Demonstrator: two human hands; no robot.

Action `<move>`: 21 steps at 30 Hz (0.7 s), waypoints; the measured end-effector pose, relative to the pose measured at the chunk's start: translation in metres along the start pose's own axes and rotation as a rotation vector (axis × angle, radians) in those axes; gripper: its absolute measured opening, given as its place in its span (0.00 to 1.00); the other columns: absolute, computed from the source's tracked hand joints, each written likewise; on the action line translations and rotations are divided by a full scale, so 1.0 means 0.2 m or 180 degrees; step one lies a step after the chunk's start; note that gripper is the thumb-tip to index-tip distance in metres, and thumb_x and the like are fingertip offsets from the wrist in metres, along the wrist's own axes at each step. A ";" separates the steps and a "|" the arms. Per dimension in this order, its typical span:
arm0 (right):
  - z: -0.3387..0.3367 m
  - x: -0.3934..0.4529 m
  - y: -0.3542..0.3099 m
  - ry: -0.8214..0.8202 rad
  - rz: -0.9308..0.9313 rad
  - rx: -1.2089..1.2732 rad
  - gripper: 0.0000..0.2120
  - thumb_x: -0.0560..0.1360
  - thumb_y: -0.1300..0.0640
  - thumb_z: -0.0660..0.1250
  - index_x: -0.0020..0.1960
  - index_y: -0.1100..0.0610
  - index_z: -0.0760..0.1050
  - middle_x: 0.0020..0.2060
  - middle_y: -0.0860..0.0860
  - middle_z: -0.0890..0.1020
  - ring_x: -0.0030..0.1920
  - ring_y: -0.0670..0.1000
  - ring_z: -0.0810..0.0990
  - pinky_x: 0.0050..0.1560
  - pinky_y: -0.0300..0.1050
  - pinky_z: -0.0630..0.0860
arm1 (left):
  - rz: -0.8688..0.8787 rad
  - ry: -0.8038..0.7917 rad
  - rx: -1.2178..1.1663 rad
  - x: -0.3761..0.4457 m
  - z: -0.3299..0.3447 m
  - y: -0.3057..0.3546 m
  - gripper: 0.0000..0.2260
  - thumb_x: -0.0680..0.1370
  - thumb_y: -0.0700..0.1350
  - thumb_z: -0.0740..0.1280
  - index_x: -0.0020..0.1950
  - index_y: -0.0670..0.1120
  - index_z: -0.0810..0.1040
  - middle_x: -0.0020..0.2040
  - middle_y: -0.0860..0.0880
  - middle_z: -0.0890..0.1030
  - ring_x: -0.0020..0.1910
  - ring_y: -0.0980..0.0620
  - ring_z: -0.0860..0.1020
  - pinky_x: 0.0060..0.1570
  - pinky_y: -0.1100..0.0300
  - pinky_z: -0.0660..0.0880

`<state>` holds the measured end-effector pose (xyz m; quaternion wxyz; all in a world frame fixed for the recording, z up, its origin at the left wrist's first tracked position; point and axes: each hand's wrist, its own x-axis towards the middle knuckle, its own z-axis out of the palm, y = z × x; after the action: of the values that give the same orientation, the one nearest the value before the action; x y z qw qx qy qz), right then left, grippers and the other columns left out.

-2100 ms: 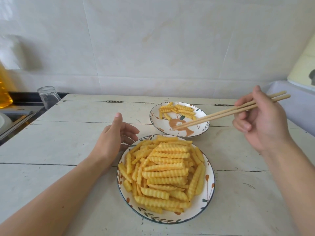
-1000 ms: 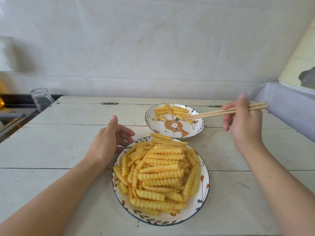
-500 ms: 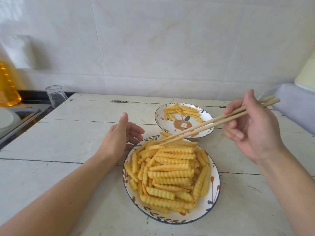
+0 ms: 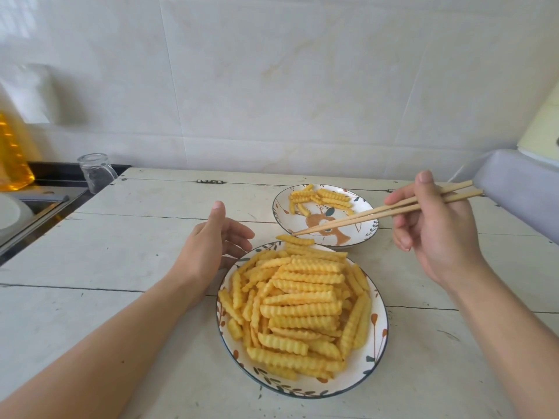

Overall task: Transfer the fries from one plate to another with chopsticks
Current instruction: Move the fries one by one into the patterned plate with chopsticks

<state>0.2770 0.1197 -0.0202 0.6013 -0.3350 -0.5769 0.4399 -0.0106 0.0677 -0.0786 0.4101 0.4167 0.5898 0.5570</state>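
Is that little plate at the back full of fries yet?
No, mostly empty. The far plate holds only a few fries along its back edge, and its painted picture shows bare.

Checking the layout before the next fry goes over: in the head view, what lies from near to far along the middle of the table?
Big plate heaped with fries → single fry pinched at the tips of the chopsticks → small plate with a few fries → wall.
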 end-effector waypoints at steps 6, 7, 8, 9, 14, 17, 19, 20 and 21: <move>0.03 -0.02 -0.02 -0.0145 -0.0116 0.0038 0.23 0.77 0.41 0.59 0.35 0.55 0.82 0.25 0.55 0.74 0.19 0.53 0.67 0.23 0.41 0.64 | 0.0007 0.0018 0.0026 0.00 0.00 0.00 0.34 0.87 0.61 0.48 0.47 0.39 0.85 0.37 0.46 0.84 0.37 0.50 0.78 0.42 0.55 0.75; 0.04 -0.03 -0.01 -0.0191 -0.0110 -0.0013 0.23 0.77 0.41 0.60 0.35 0.55 0.82 0.25 0.55 0.74 0.19 0.53 0.68 0.23 0.40 0.65 | 0.0006 0.0012 0.0034 0.00 0.00 0.00 0.34 0.87 0.61 0.48 0.47 0.39 0.85 0.37 0.46 0.84 0.37 0.50 0.78 0.42 0.55 0.75; 0.04 -0.03 0.00 -0.0230 -0.0107 -0.0064 0.23 0.77 0.42 0.60 0.35 0.56 0.82 0.25 0.55 0.74 0.20 0.54 0.68 0.23 0.40 0.65 | 0.0002 0.0006 0.0035 0.01 0.00 0.00 0.34 0.87 0.62 0.48 0.47 0.39 0.85 0.38 0.46 0.84 0.38 0.49 0.78 0.43 0.54 0.75; 0.05 -0.03 0.01 -0.0250 -0.0103 -0.0106 0.23 0.77 0.41 0.60 0.35 0.56 0.82 0.25 0.55 0.74 0.20 0.54 0.68 0.23 0.40 0.65 | -0.0005 -0.0003 0.0030 0.01 0.00 0.00 0.34 0.86 0.62 0.48 0.47 0.40 0.85 0.38 0.46 0.84 0.38 0.49 0.78 0.43 0.54 0.75; 0.04 -0.02 -0.02 0.0125 -0.0078 0.0171 0.27 0.81 0.41 0.56 0.32 0.54 0.80 0.24 0.54 0.73 0.20 0.52 0.67 0.26 0.40 0.64 | -0.0027 -0.0009 -0.0008 0.00 0.00 0.00 0.34 0.86 0.62 0.48 0.47 0.40 0.85 0.38 0.46 0.84 0.38 0.49 0.79 0.44 0.53 0.75; -0.01 -0.01 -0.10 0.0295 0.0078 0.0777 0.29 0.84 0.43 0.53 0.31 0.55 0.78 0.23 0.53 0.70 0.18 0.49 0.63 0.27 0.36 0.60 | -0.0050 -0.0003 -0.0034 0.00 0.00 0.01 0.34 0.87 0.62 0.48 0.46 0.40 0.85 0.38 0.46 0.84 0.38 0.49 0.79 0.43 0.54 0.75; -0.03 -0.01 -0.15 0.0062 0.0167 0.1023 0.29 0.84 0.42 0.52 0.31 0.54 0.77 0.22 0.52 0.69 0.17 0.48 0.60 0.26 0.34 0.58 | -0.0068 0.0025 -0.0013 0.00 0.00 0.01 0.34 0.87 0.62 0.47 0.47 0.40 0.85 0.38 0.46 0.84 0.38 0.49 0.79 0.42 0.55 0.75; -0.03 -0.01 -0.16 -0.0106 0.0190 0.1072 0.30 0.85 0.42 0.50 0.31 0.53 0.77 0.22 0.51 0.68 0.16 0.47 0.60 0.25 0.33 0.57 | -0.0073 0.0031 0.0003 0.00 0.00 0.01 0.35 0.86 0.62 0.47 0.47 0.40 0.85 0.38 0.46 0.84 0.38 0.50 0.79 0.41 0.56 0.75; -0.03 -0.02 -0.17 -0.0270 0.0188 0.1081 0.31 0.85 0.43 0.49 0.31 0.53 0.77 0.22 0.50 0.68 0.15 0.46 0.60 0.25 0.31 0.58 | -0.0076 0.0029 0.0018 0.00 0.00 0.01 0.35 0.86 0.62 0.47 0.47 0.40 0.85 0.38 0.46 0.84 0.38 0.50 0.79 0.40 0.57 0.75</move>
<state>0.2884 0.1032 0.0094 0.6112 -0.2266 -0.5090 0.5622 -0.0103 0.0678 -0.0760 0.4129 0.4083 0.5982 0.5522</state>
